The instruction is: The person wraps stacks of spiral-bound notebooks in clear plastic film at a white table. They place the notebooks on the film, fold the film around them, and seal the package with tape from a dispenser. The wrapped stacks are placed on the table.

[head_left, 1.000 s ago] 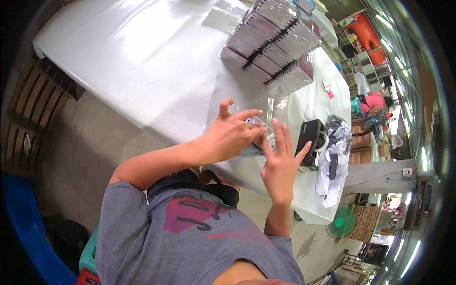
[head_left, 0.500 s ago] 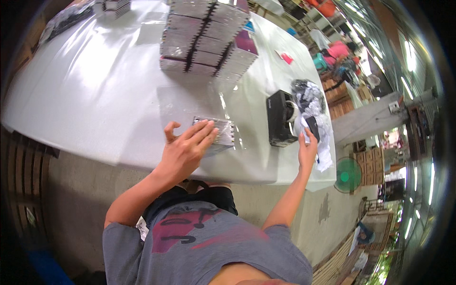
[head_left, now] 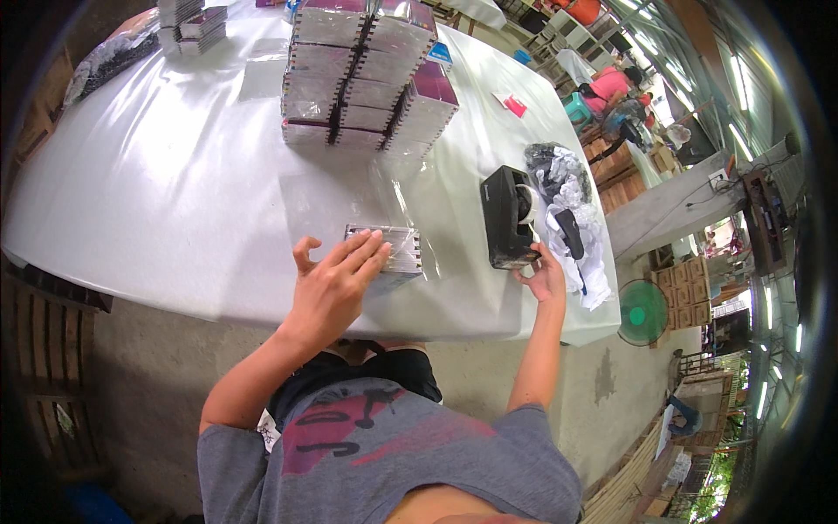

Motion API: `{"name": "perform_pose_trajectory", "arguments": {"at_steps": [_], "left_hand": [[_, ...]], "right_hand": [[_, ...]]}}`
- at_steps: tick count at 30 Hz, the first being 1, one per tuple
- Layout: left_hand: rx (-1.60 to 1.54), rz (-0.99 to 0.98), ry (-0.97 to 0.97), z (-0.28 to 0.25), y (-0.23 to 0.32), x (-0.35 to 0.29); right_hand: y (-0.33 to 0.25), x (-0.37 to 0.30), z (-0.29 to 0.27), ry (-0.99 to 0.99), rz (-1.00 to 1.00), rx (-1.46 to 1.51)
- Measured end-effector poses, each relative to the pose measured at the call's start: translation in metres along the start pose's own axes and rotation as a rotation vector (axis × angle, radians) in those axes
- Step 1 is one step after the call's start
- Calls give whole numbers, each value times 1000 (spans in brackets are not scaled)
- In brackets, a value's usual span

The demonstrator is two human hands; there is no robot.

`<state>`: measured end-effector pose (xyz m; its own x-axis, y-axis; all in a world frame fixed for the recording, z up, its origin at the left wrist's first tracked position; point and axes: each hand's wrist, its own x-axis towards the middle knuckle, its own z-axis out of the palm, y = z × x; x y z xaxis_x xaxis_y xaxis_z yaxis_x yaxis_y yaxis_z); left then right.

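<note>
My left hand (head_left: 332, 279) lies over a small stack of spiral-bound notebooks (head_left: 403, 247) near the table's front edge. Its fingers are stretched along the top of the stack and the thumb sticks up apart. A clear plastic sheet (head_left: 327, 203) spreads out from beneath and behind the stack. To the right stands a black tape dispenser (head_left: 504, 223) with a white roll in it. My right hand (head_left: 547, 281) is at the dispenser's near right corner, thumb and fingers apart; whether it touches the tape end is hard to make out.
Tall stacks of plastic-wrapped notebooks (head_left: 362, 87) stand at the back. Crumpled white and black plastic (head_left: 572, 188) lies right of the dispenser, with a black object (head_left: 569, 233) on it. More stacks (head_left: 201, 31) sit far left. A green fan (head_left: 643, 313) and a person in pink (head_left: 608, 87) are beyond.
My right hand has moved left from the crumpled plastic to the dispenser's near corner. My left hand has stayed on the small stack. The whole view has shifted slightly.
</note>
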<state>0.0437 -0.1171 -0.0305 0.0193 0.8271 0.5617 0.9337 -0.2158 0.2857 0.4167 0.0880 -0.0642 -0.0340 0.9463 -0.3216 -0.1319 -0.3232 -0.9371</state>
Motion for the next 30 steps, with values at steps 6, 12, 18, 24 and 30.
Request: {"name": "perform_pose_trajectory", "arguments": {"at_steps": [6,12,18,24,30], "left_hand": [[14,-2,-19,-2,1,1],[14,-13,-31,-3,3,3],[28,-4,-36,-5,3,4],[-103,-10,-26,-3,1,2],[-155,41,-10,3,-5,0]], "right_hand": [[11,-16,-17,-177,-111,305],[47,-27,-32,-149,-242,280],[46,-57,11,776,-382,-1431],[33,-59,14,645,-969,-1201],[18,-108,120,173,-713,-335]]}}
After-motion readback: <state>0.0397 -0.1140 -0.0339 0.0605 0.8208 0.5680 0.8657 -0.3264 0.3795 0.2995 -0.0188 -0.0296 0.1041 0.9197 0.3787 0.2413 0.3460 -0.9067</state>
